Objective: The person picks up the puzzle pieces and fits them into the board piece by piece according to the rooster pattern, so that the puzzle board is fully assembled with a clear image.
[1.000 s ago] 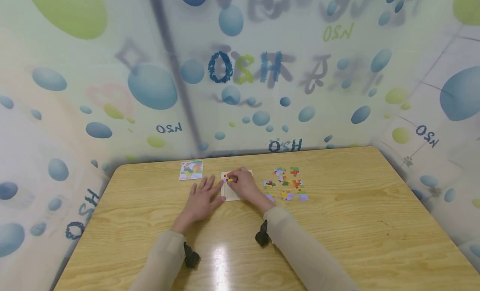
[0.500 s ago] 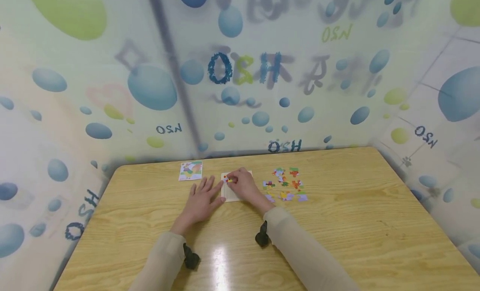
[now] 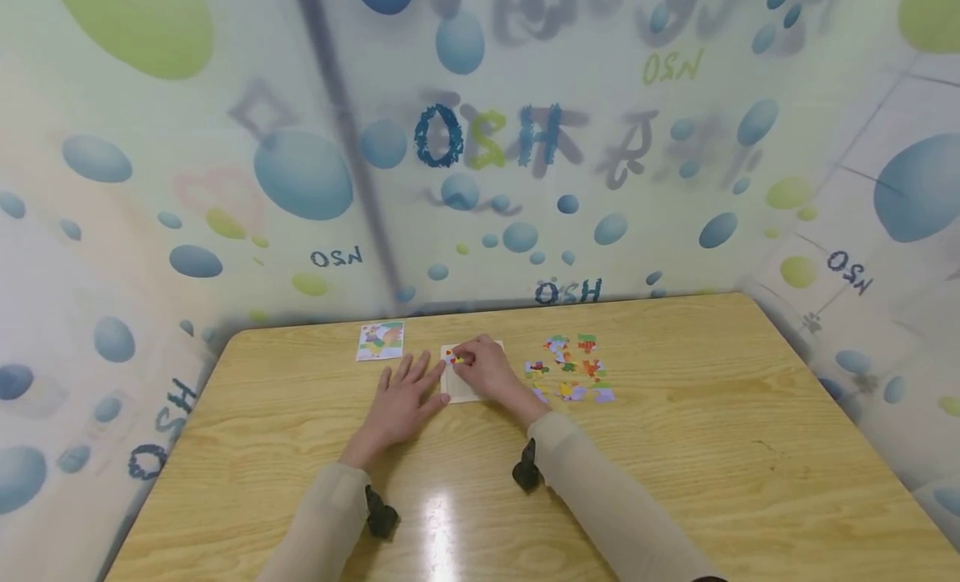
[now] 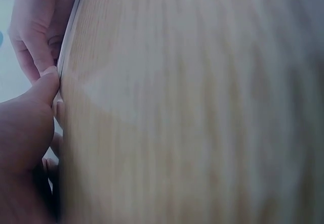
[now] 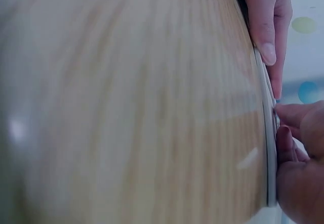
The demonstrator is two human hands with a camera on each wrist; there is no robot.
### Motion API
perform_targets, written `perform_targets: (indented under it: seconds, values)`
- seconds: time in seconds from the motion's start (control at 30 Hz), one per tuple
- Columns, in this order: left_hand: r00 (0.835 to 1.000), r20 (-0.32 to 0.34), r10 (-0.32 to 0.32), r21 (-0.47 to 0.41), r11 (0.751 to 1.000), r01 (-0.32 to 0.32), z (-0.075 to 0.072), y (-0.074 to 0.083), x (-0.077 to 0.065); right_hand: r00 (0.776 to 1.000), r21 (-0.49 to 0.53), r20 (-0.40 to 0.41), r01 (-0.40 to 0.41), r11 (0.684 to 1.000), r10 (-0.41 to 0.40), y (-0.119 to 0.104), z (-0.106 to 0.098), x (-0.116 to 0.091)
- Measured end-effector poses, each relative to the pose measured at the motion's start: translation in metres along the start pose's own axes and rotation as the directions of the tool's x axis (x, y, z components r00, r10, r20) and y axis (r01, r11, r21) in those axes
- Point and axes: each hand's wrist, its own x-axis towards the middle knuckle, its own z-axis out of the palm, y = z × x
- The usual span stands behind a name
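Note:
A small white puzzle board [image 3: 463,392] with a raised rim lies flat on the table. My left hand [image 3: 401,403] rests palm down at its left side, fingers spread, thumb and forefinger touching the rim. In the left wrist view the left thumb [image 4: 45,85] lies against the board's edge. Over the board's upper part, my right hand [image 3: 491,372] pinches a red and yellow puzzle piece [image 3: 458,360] at the top left corner. The right fingers [image 5: 296,114] are bent close over the board in the right wrist view. My right hand covers part of the board.
Several loose puzzle pieces [image 3: 571,391] in green, red, yellow and lilac are spread right of the board. A square picture card [image 3: 381,341] lies at the back left. Behind the wooden table [image 3: 712,415] rises a wall covering [image 3: 420,207] with blue and green spots.

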Motion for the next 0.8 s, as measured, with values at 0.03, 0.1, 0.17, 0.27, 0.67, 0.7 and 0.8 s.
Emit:
perform_targets:
  seconds: [0.03,0.1,0.17,0.27,0.67,0.7,0.8]
  values:
    - [1.0,-0.001,0.001,-0.005,1.0,-0.001,0.0,-0.001,0.0,1.0,0.007,0.007,0.004,1.0,-0.004,0.001,0.0,0.001]
    - [1.0,-0.007,0.004,-0.01,1.0,-0.004,-0.001,-0.001,0.0,1.0,0.039,0.012,0.011,0.999,-0.011,0.004,-0.002,0.002]
    - [1.0,-0.012,0.006,-0.015,1.0,-0.006,-0.001,-0.001,0.0,1.0,0.086,0.012,0.015,0.996,-0.016,0.008,-0.005,0.003]
    - [1.0,-0.006,0.002,-0.018,1.0,-0.002,0.0,-0.001,0.001,1.0,0.154,0.008,0.011,0.988,-0.012,0.015,-0.012,0.001]
    - [1.0,-0.014,0.0,-0.03,1.0,0.0,-0.002,0.003,-0.001,0.999,0.188,0.029,0.01,0.982,-0.016,0.065,-0.083,-0.018]
    - [1.0,-0.019,0.001,-0.036,0.999,-0.002,-0.002,0.004,-0.001,0.999,0.185,0.032,0.007,0.983,-0.013,0.069,-0.092,-0.018]
    - [1.0,-0.023,0.004,-0.042,0.999,-0.005,-0.003,0.007,0.0,0.999,0.151,0.033,-0.016,0.988,0.011,0.081,-0.118,-0.02]
